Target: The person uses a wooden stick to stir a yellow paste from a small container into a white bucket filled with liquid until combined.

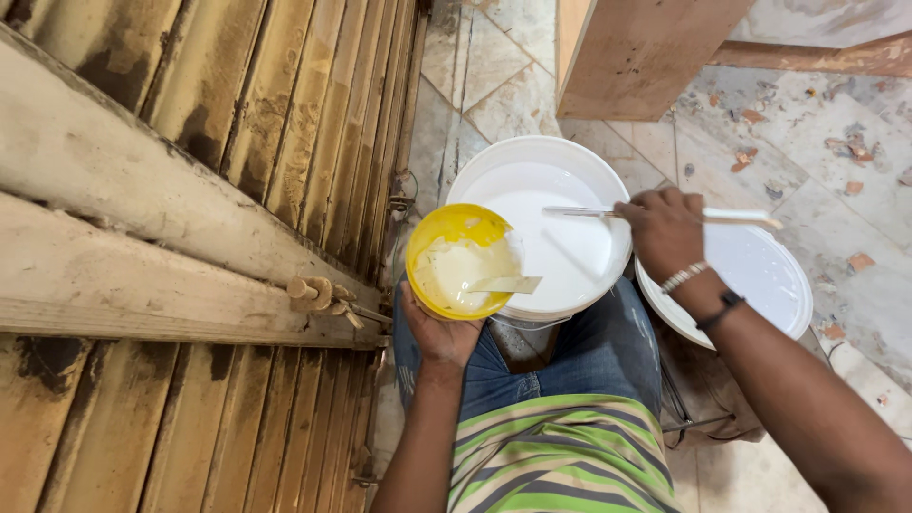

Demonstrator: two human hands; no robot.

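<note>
My left hand (439,334) holds a small yellow bowl (454,228) from below. The bowl has pale creamy putty in it, and a flat scraper blade (505,283) rests across its rim. My right hand (665,231) grips a thin white-coated stick (581,213) whose tip reaches over a large white bucket (541,161) of white paint. The bucket stands on the floor between my knees, right behind the yellow bowl.
A rusty corrugated metal shutter (285,104) with a pale crossbar and latch (318,294) fills the left. The bucket's white lid (760,275) lies on the tiled floor under my right wrist. A wooden board (636,52) stands at the top.
</note>
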